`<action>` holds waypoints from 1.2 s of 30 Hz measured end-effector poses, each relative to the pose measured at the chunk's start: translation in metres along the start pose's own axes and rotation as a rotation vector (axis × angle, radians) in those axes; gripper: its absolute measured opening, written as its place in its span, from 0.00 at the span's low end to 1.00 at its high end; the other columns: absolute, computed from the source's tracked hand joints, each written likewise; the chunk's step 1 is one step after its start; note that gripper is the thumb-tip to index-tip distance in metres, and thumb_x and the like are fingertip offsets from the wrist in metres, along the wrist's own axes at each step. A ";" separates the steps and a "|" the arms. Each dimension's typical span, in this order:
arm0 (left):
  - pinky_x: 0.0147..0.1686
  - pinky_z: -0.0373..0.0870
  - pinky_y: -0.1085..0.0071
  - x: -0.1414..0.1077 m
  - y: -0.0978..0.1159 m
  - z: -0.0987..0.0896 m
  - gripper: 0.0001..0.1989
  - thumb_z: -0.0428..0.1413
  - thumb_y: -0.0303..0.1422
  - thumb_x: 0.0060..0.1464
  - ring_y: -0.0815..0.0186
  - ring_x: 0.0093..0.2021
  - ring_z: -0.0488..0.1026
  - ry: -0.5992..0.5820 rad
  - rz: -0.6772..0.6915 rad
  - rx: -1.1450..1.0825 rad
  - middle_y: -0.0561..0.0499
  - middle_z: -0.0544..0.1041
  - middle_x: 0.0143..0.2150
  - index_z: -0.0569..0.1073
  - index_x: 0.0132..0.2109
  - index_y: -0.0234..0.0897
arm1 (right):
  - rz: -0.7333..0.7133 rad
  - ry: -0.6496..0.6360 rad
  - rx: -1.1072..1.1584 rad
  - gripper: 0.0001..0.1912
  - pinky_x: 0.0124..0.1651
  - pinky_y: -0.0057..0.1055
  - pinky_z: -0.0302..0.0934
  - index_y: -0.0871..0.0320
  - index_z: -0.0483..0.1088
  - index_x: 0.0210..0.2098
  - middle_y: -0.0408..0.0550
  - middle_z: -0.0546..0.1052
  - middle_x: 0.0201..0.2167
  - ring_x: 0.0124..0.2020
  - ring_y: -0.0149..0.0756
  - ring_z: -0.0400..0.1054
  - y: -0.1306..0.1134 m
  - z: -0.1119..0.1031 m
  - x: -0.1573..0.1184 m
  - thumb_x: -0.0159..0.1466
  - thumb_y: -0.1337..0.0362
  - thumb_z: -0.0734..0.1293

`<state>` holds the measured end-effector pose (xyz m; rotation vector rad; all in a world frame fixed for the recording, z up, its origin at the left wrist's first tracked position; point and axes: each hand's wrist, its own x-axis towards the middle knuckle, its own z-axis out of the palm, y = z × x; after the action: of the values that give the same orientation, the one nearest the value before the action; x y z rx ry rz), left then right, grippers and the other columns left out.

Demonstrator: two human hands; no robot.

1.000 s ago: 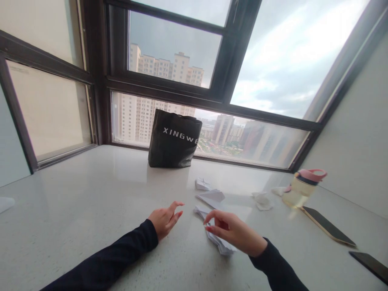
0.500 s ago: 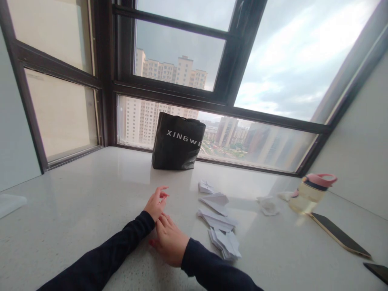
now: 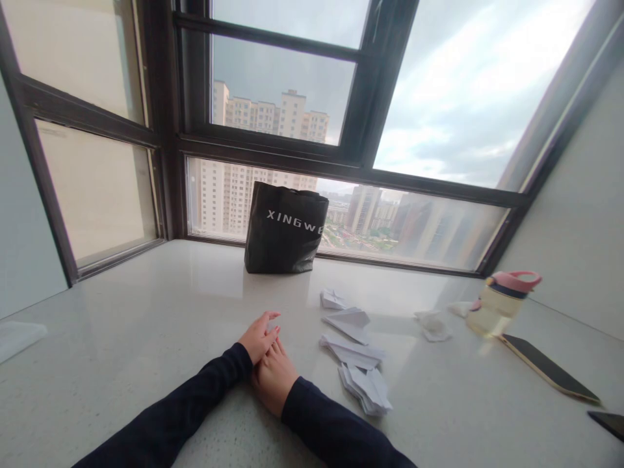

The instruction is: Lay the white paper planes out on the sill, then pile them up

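Observation:
My left hand [image 3: 258,338] lies partly over the fingers of my right hand [image 3: 275,377], low in the middle of the white counter. Stretched-out fingers show on my left hand, with no object seen in it. My right hand rests flat and touches the left; its fingertips are partly hidden beneath it. Just to the right, folded white papers lie in a column: a small folded piece [image 3: 333,299] farthest off, a paper plane [image 3: 348,323], another long folded plane [image 3: 351,351], and a stack of folded papers [image 3: 366,389] nearest me.
A black bag [image 3: 286,237] with white lettering stands upright by the window. On the right are crumpled tissue [image 3: 433,325], a bottle with a pink lid [image 3: 497,305], a dark flat slab [image 3: 550,369] and a dark object [image 3: 609,424] at the edge. A whitish packet [image 3: 22,339] lies far left.
My hands have come closer together: the left has lowered onto the right hand's fingers, and the right has slid slightly under it. The view has shifted a little; the papers and bag stay put.

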<state>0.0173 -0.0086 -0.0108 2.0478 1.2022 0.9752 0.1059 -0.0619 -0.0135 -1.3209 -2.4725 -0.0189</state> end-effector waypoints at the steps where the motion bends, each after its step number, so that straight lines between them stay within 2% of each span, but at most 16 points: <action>1: 0.48 0.58 0.65 0.000 -0.001 0.002 0.14 0.45 0.27 0.50 0.61 0.48 0.64 -0.036 -0.002 0.018 0.41 0.68 0.47 0.63 0.46 0.32 | -0.013 0.005 -0.009 0.23 0.53 0.49 0.48 0.67 0.60 0.51 0.62 0.64 0.50 0.51 0.49 0.56 0.000 0.002 0.000 0.58 0.63 0.58; 3: 0.50 0.57 0.65 -0.001 -0.003 0.005 0.13 0.46 0.26 0.49 0.61 0.49 0.64 -0.067 -0.001 0.028 0.41 0.69 0.46 0.65 0.43 0.32 | -0.031 0.029 -0.021 0.23 0.52 0.49 0.49 0.65 0.60 0.51 0.60 0.65 0.50 0.50 0.49 0.57 0.001 0.004 -0.001 0.58 0.62 0.58; 7: 0.51 0.55 0.65 0.002 -0.009 0.008 0.17 0.45 0.24 0.49 0.63 0.51 0.62 -0.090 -0.007 0.034 0.38 0.66 0.50 0.59 0.49 0.30 | -0.027 0.059 -0.034 0.23 0.53 0.47 0.48 0.65 0.61 0.50 0.59 0.66 0.49 0.49 0.48 0.59 0.001 0.004 -0.001 0.58 0.61 0.58; 14: 0.51 0.55 0.63 0.007 -0.018 0.011 0.20 0.46 0.23 0.49 0.63 0.52 0.62 -0.114 -0.029 0.041 0.37 0.66 0.51 0.57 0.50 0.31 | -0.030 0.045 -0.048 0.23 0.52 0.47 0.48 0.64 0.61 0.50 0.60 0.65 0.49 0.50 0.48 0.57 0.002 0.002 -0.001 0.58 0.60 0.58; 23: 0.51 0.55 0.63 0.006 -0.018 0.010 0.19 0.45 0.23 0.49 0.62 0.52 0.62 -0.120 -0.021 0.034 0.37 0.66 0.51 0.58 0.50 0.30 | -0.032 0.012 -0.033 0.24 0.52 0.47 0.48 0.64 0.61 0.51 0.59 0.65 0.50 0.50 0.48 0.56 0.002 -0.001 -0.001 0.57 0.60 0.59; 36: 0.52 0.55 0.65 0.002 -0.011 0.008 0.18 0.44 0.23 0.49 0.64 0.52 0.62 -0.105 0.004 0.025 0.37 0.66 0.51 0.58 0.49 0.30 | -0.022 0.037 -0.045 0.22 0.53 0.44 0.47 0.64 0.63 0.49 0.58 0.67 0.49 0.50 0.46 0.56 0.002 0.001 -0.001 0.57 0.60 0.58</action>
<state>0.0188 -0.0024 -0.0230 2.0943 1.1607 0.8471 0.1079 -0.0617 -0.0148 -1.2992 -2.4696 -0.1038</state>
